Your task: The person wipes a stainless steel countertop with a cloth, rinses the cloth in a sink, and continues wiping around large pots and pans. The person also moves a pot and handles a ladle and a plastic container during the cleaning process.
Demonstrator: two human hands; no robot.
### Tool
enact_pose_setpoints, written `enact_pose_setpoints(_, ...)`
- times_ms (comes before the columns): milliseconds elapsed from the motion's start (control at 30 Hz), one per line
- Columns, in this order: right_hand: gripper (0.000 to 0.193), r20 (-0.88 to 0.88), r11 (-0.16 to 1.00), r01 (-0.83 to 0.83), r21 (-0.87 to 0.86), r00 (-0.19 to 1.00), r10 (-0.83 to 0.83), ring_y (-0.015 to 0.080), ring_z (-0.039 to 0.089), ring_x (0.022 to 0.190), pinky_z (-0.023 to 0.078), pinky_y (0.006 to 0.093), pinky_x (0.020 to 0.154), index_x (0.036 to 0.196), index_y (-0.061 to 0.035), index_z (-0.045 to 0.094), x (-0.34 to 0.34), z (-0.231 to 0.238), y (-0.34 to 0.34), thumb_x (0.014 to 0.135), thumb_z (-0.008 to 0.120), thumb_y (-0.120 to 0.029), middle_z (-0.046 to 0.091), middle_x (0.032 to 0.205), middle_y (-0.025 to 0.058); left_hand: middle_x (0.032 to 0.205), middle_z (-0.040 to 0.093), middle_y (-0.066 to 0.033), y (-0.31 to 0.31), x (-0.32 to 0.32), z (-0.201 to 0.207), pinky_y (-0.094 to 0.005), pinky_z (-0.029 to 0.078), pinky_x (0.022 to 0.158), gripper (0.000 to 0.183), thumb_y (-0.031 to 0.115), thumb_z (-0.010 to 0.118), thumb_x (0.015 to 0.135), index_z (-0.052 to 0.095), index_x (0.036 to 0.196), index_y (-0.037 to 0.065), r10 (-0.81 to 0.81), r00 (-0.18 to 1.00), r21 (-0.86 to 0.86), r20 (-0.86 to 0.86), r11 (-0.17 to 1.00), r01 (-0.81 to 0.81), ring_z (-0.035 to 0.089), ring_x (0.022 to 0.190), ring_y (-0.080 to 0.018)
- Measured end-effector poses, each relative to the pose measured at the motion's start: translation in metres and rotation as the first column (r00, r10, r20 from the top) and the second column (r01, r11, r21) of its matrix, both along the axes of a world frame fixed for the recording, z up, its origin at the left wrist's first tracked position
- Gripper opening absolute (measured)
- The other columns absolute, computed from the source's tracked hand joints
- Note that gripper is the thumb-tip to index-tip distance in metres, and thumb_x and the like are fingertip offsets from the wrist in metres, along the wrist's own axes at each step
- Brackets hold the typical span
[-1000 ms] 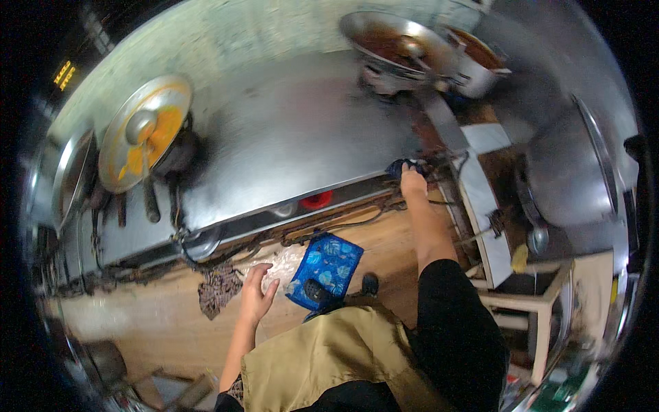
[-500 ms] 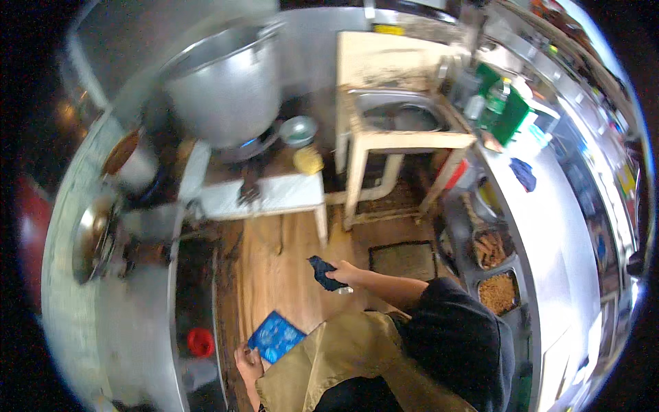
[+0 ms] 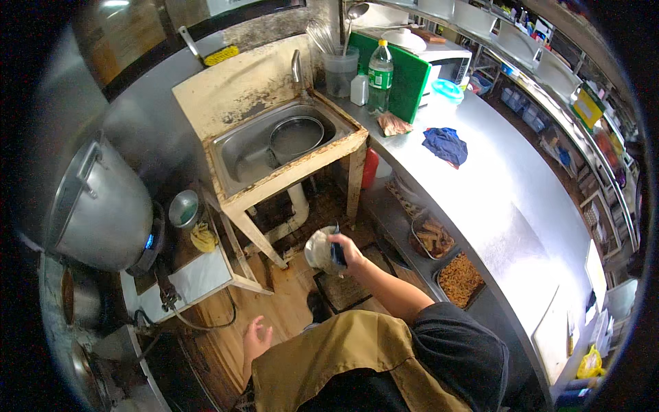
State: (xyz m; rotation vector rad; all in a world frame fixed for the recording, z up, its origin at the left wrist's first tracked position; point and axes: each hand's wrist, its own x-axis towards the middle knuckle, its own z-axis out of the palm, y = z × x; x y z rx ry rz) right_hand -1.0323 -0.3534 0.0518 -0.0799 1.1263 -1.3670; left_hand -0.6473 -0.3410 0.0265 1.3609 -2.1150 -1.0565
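Over the floor on the near side of the sink, a dark cloth is held in the right hand. A pale thing adjoins it; its kind cannot be told. In judgement, the hold should be firm and the cloth bunched, well clear of the lit burner at left. The right hand's fingers are closed round the cloth. The left hand, fingers apart, shows nothing held. Left of it stands a low white table; far to the right, a steel counter.
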Motion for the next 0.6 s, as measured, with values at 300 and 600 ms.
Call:
enact_pose_setpoints(300, 0.056, 0.167, 0.991, 0.087, -0.106, 0.984, -0.069, 0.0366, 0.051, 0.107, 0.039, 0.0575, 0.09, 0.118, -0.0061, 0.053, -0.127, 0.024, -0.153, 0.072, 0.055, -0.037, 0.052, 0.124, 0.0199, 0.117, 0.057, -0.0128, -0.208, -0.137, 0.041, -0.0376, 0.05, 0.084, 0.037, 0.019, 0.064, 0.09, 0.055, 0.123, 0.006, -0.118, 0.99, -0.124, -0.08, 0.986, 0.107, 0.061, 0.101, -0.0258)
enact_pose_setpoints(600, 0.073, -0.509, 0.99, -0.114, -0.083, 0.859, 0.056, 0.0335, 0.046, 0.128, 0.04, 0.0432, 0.103, 0.147, -0.0023, 0.028, -0.246, 0.051, -0.365, 0.092, 0.061, -0.036, 0.044, 0.142, 0.0198, 0.122, 0.054, -0.012, -0.325, -0.319, 0.111, -0.04, 0.049, 0.091, 0.037, 0.017, 0.063, 0.092, 0.053, 0.126, 0.005, -0.36, 0.904, -0.245, -0.23, 0.92, 0.304, 0.058, 0.109, -0.026)
